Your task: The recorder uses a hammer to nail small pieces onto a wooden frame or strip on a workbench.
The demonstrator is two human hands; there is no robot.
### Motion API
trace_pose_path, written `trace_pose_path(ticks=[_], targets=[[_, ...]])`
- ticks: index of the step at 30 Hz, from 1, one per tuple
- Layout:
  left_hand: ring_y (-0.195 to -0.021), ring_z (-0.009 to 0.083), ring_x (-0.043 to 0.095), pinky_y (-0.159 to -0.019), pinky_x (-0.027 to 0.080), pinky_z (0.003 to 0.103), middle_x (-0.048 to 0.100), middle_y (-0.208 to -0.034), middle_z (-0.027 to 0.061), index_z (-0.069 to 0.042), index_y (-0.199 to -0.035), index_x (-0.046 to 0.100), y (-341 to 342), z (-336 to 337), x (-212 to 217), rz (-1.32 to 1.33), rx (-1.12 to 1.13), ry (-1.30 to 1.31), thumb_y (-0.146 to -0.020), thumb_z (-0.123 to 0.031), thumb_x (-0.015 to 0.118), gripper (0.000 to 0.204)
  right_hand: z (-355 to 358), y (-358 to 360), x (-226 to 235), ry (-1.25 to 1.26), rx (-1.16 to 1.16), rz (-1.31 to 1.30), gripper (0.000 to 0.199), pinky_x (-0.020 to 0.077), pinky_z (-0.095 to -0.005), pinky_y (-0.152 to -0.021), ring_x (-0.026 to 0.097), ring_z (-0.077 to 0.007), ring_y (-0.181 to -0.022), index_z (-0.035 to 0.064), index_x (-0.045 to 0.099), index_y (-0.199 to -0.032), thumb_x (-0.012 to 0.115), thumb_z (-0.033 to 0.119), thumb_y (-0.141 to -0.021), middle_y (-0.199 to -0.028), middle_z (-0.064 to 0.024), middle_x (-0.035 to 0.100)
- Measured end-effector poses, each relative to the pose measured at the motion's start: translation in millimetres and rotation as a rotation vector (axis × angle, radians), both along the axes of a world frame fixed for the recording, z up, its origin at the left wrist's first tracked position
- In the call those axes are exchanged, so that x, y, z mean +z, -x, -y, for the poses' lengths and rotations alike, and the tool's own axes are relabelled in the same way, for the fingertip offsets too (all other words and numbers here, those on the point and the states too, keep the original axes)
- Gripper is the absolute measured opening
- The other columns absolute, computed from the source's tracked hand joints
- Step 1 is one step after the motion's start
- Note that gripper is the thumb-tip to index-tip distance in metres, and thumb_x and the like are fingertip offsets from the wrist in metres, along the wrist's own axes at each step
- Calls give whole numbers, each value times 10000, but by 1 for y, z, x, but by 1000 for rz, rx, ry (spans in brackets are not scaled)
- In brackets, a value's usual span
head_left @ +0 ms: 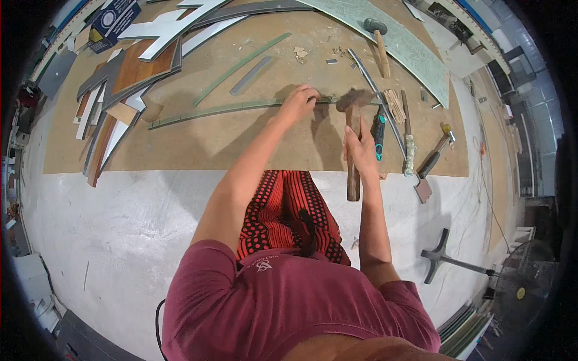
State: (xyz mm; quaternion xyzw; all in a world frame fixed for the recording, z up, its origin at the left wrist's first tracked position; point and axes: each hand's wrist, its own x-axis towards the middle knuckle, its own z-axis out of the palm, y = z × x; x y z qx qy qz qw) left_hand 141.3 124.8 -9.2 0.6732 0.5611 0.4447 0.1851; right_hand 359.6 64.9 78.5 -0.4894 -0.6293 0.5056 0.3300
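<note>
Gripping the brown wooden handle of a dark-headed hammer, the right hand is closed, right of centre in the frame; the hammer's head is blurred. The left hand, upper centre, curls its fingers at a long, narrow green strip; whether they pinch it cannot be told. The strip spans the upper left to upper centre, over a flat tan work surface.
</note>
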Motion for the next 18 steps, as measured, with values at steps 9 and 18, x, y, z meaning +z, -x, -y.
trace_pose_path(ticks=[9,18], targets=[[-953,289,560,-824,465,414,541,-922,110,-63,-985,644,-20,16,-4,-415,-150,-131,-814,-102,621,177,44,-38,-41,116,-116,-142,494,378,-237,-404,434,-82,-449,56,355,-1393,514,181,-943,-600,13,444],[-915,335,596,-793,484,424,598,-948,149,-58,-988,599,-29,17,-4,-313,58,36,-844,-106,585,152,45,-42,-58,136,-127,-150,541,383,-242,-404,446,-88,-463,78,303,-1431,515,186,-945,-621,10,447]])
